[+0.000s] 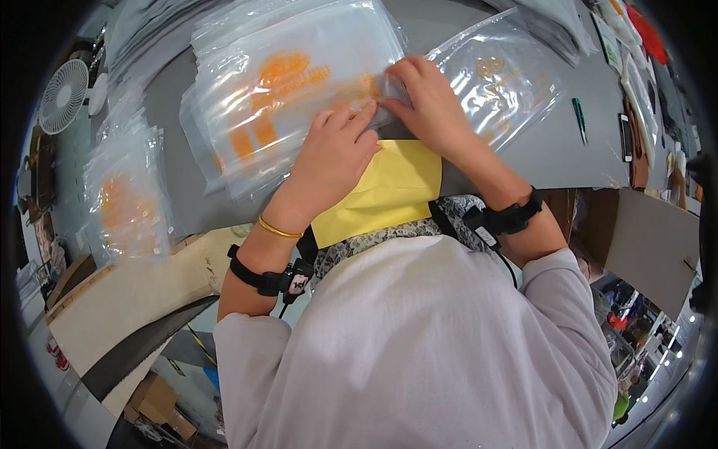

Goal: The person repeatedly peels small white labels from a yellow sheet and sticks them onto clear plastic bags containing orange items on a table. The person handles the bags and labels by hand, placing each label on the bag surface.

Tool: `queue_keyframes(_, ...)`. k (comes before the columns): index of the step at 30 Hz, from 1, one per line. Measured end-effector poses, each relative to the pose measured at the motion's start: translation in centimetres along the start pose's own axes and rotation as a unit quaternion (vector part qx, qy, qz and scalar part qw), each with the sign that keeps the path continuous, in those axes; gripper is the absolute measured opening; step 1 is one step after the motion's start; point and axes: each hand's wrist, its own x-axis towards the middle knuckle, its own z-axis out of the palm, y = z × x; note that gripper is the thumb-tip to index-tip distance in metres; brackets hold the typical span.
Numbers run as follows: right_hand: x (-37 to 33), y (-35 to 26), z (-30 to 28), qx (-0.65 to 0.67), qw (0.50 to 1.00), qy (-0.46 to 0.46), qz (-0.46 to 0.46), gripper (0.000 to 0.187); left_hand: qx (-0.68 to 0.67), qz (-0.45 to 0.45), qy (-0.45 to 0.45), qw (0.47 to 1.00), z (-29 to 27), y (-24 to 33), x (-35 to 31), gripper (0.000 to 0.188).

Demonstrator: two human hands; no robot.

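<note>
Where the person's white shirt (419, 337) fills the nearest part of the view, a strip of grey patterned cloth (396, 233) shows just beyond it, and a yellow sheet (381, 194) lies between the forearms. Black straps (512, 218) circle both forearms, and a gold bangle (279, 228) sits at the left wrist. Farther on, the left hand (338, 146) rests palm down, its grip loose with bent fingers, fingertips at the lower right part of a stack of clear plastic bags (299, 41) with orange print. Beside it, the right hand (430, 105) has thumb and index finger a little apart at the stack's right edge; whether this grip pinches any film, I cannot tell. The stack lies on the grey surface (591, 168), well forward of the body. To its right are another clear bag (516, 75), a dark green pen (580, 120) and a phone (626, 137); to its left, more printed bags (123, 209) and, beyond them, a white fan (63, 96).
</note>
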Motion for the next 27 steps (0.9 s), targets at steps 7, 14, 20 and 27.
queue_keyframes(7,-4.5,8.7,-2.6,-0.093,0.987,0.131,0.016,0.049,0.003,0.027,0.019,0.999,0.6,-0.4,0.0,0.015)
queue_keyframes(14,5.5,8.9,-0.5,-0.134,0.967,0.212,0.043,0.043,0.017,0.032,0.007,0.999,0.2,-0.6,0.5,0.015)
queue_keyframes(20,14.8,2.1,2.1,-0.158,0.975,0.11,-0.107,0.035,-0.016,0.03,0.001,0.999,-0.6,-0.5,0.3,0.017)
queue_keyframes(27,15.5,1.9,2.4,-0.082,0.988,0.082,-0.101,0.027,-0.055,-0.033,-0.018,0.998,-3.6,-0.1,-2.2,0.02)
